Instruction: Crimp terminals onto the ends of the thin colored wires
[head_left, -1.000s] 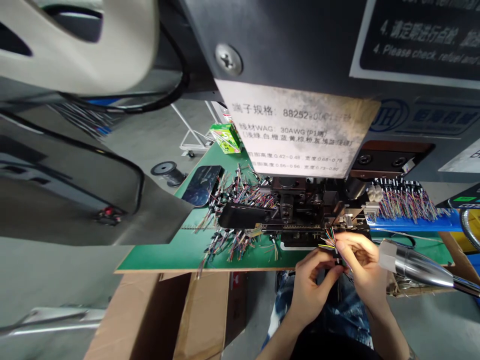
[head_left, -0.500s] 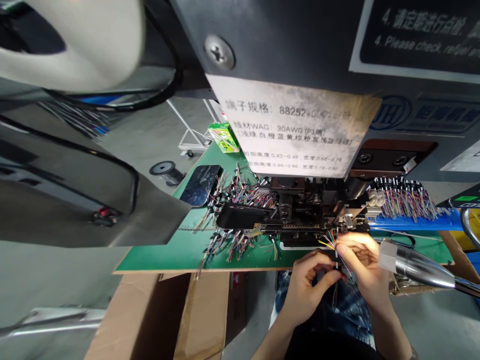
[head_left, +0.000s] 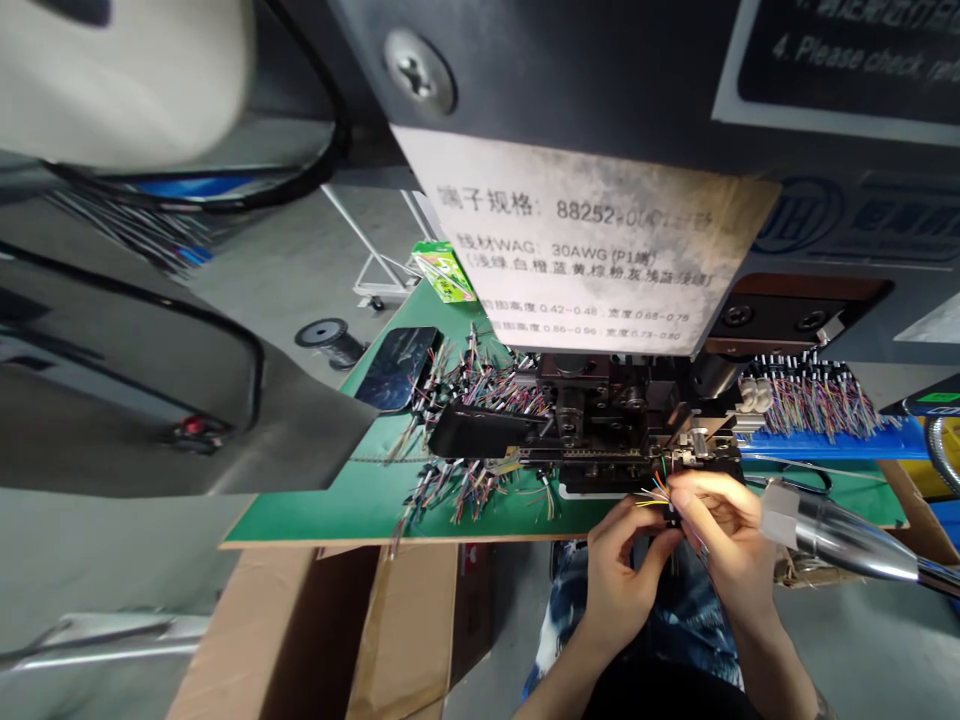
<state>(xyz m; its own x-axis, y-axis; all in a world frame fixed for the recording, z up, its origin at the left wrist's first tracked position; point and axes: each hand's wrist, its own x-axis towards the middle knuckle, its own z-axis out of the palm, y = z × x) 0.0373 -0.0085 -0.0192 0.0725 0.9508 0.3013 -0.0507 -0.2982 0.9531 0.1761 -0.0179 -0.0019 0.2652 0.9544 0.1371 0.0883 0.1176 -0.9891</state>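
Observation:
Between my hands is a thin cable with fanned coloured wires, yellow, orange, white and green among them. My left hand is closed on the cable below the fan, thumb against fingers. With a pinch at the base of the coloured wires, my right hand sits just to the right. Right behind the fingertips is the working head of a dark crimping machine, and the wire tips point toward it. Part of the cable is hidden by my fingers.
Bundles of stripped multicolour cables lie on the green table, beside a phone. More cables hang over a blue tray at right. A metal lamp neck reaches close to my right hand. Cardboard boxes stand below.
My left hand has moved slightly up, closer to my right fingertips. The wire fan has shifted a little. The camera view has moved slightly.

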